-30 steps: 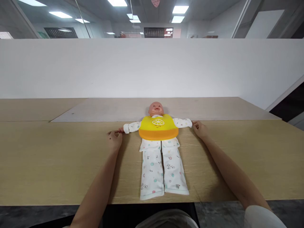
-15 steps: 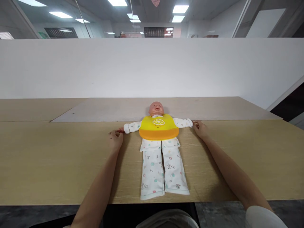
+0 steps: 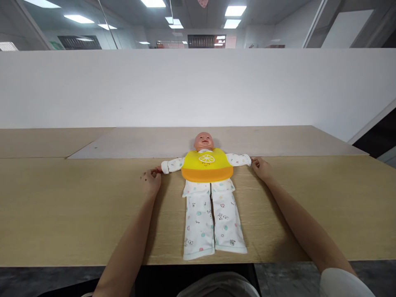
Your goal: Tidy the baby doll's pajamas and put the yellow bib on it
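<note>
A baby doll [image 3: 203, 141] lies on its back on the table, head toward the wall and arms stretched out sideways. It wears a white printed top and matching trousers [image 3: 199, 227], with the legs straight toward me. Over its chest lies a yellow bib [image 3: 206, 165] with an orange pocket and a citrus-slice print. My left hand [image 3: 151, 181] is closed, its fingertips pinching the doll's hand [image 3: 158, 169] on the left. On the other side, my right hand [image 3: 261, 168] pinches the doll's other hand, which is mostly hidden by my fingers.
The wooden table [image 3: 77, 214] ends at a front edge close to my body. A greyish board [image 3: 148, 142] lies along the back, against a white partition wall [image 3: 198, 88]. Glass panels rise above the wall.
</note>
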Demonstrator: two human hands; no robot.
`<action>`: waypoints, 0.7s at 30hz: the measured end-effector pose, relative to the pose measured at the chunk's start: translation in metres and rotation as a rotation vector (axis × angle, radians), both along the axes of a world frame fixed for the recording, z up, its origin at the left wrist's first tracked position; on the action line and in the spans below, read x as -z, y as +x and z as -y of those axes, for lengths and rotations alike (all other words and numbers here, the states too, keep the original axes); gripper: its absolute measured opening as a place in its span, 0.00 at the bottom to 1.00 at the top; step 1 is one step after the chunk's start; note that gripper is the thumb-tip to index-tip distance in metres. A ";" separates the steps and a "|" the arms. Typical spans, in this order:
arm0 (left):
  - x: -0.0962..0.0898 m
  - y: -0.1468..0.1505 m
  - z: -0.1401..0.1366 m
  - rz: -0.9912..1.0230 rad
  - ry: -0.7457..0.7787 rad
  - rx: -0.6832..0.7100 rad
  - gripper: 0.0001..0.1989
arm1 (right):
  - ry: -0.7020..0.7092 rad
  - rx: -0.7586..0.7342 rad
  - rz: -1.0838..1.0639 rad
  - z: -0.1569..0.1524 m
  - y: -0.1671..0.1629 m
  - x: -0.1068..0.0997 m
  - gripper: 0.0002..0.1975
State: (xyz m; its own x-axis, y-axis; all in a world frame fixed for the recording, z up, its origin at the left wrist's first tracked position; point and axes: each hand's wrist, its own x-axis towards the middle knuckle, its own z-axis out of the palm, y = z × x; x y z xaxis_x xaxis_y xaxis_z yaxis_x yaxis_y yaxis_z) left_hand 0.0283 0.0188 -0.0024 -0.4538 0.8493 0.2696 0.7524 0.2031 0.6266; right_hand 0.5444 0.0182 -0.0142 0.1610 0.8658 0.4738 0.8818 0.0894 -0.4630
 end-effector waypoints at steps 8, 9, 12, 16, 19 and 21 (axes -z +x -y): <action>-0.007 0.003 0.008 -0.211 -0.016 -0.058 0.17 | 0.004 -0.008 -0.027 0.001 -0.002 -0.003 0.11; -0.008 0.003 0.008 -0.220 -0.010 -0.060 0.18 | 0.010 -0.004 -0.027 0.001 -0.002 -0.003 0.11; -0.008 0.001 0.009 -0.257 0.027 -0.046 0.19 | 0.044 0.010 -0.020 0.002 -0.002 -0.004 0.12; -0.007 0.000 0.011 -0.308 0.028 -0.025 0.15 | 0.028 0.003 -0.004 0.003 -0.003 -0.005 0.12; -0.008 0.001 0.012 -0.318 0.025 -0.021 0.14 | 0.025 0.015 -0.011 0.003 -0.003 -0.004 0.13; -0.007 0.002 0.012 -0.322 0.033 -0.035 0.16 | 0.034 0.017 -0.020 0.002 -0.002 -0.003 0.14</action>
State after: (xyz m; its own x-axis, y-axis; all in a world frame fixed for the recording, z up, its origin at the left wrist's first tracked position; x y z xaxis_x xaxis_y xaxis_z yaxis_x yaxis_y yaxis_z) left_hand 0.0306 0.0072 0.0047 -0.3691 0.8234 0.4309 0.9062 0.2159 0.3637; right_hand 0.5426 0.0159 -0.0108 0.1856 0.8460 0.4998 0.8739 0.0904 -0.4777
